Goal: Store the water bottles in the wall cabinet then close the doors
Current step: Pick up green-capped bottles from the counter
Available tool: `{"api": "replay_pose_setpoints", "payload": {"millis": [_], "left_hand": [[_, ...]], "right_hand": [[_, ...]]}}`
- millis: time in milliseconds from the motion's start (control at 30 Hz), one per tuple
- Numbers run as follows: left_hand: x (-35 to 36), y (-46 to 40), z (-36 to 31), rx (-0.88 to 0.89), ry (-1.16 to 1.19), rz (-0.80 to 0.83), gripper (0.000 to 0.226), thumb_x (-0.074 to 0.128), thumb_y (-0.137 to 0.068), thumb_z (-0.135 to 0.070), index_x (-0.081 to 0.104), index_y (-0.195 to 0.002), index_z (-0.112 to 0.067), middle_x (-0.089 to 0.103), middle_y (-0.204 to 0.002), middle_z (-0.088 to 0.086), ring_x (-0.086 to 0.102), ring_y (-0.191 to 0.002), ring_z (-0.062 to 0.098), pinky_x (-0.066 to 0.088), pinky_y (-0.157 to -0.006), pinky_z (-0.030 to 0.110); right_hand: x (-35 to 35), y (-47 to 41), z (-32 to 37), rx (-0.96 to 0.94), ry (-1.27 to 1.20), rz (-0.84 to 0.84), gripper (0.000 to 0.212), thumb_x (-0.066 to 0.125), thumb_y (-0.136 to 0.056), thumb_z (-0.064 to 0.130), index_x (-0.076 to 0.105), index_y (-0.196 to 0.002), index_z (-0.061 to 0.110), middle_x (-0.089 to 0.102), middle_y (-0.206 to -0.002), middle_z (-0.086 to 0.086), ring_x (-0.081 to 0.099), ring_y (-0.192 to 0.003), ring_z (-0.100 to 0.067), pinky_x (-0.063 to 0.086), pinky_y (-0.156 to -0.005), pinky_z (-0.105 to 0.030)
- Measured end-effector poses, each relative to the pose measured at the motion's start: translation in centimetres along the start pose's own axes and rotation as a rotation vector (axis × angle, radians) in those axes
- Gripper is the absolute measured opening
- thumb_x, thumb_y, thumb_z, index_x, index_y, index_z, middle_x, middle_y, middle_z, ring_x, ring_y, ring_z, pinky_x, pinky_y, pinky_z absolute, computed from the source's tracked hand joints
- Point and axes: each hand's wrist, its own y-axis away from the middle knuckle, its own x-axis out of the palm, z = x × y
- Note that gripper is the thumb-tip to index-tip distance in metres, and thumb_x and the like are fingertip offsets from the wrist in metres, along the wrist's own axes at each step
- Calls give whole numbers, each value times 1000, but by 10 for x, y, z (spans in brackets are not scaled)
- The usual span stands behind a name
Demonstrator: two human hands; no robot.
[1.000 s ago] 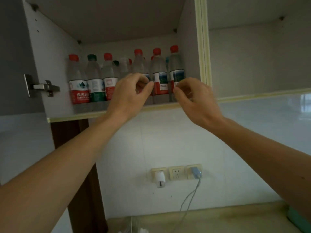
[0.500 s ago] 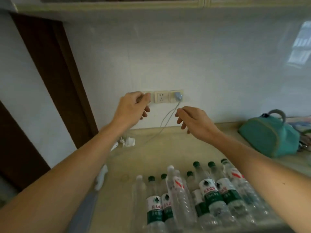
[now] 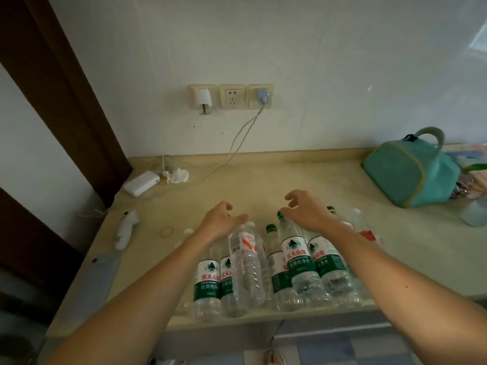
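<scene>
- Clear plastic water bottles (image 3: 274, 267) stand upright, long axes vertical, crowded along the front edge of the beige countertop (image 3: 237, 188).
- Left hand (image 3: 220, 219) hovers over the bottle caps, fingers loosely spread, holding nothing; right hand (image 3: 307, 212) likewise — curled slightly, nothing in its grasp.
- Bare counter lies open behind the bottles.
- Far left corner: a white power bank (image 3: 141, 183); far right — a soft teal bag (image 3: 411, 169).

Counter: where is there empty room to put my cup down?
Bare counter lies between the water bottles and the wall, from the crumpled tissue to the teal bag. The front edge is crowded with bottles, under both hands.
</scene>
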Motion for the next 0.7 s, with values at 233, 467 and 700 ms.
{"api": "replay_pose_setpoints", "payload": {"millis": [233, 467, 700], "left_hand": [[49, -29, 9, -155, 212, -49, 85, 76, -86, -42, 30, -153, -15, 49, -148, 14, 63, -115, 30, 51, -67, 24], [60, -36, 7, -217, 217, -85, 65, 71, -91, -40, 42, -145, -19, 61, -116, -4, 63, -87, 9, 45, -58, 20], [43, -43, 3, -202, 381, -170, 37, 66, -95, -30, 62, -130, -20, 74, -103, -1, 73, -88, 16, 61, -77, 33]], "right_hand": [[29, -50, -43, 36, -42, 148, 68, 67, -94, 27, 35, -152, 14, 47, -148, -13, 50, -131, -30, 45, -100, -38], [50, -83, -63, 187, -199, 176, 63, 64, -95, 24, 37, -150, 10, 52, -144, -13, 55, -125, -30, 47, -89, -33], [44, -92, -57, 307, -469, 198, 54, 78, -86, 16, 55, -133, 3, 69, -85, -7, 68, -63, -11, 53, -52, -24]]}}
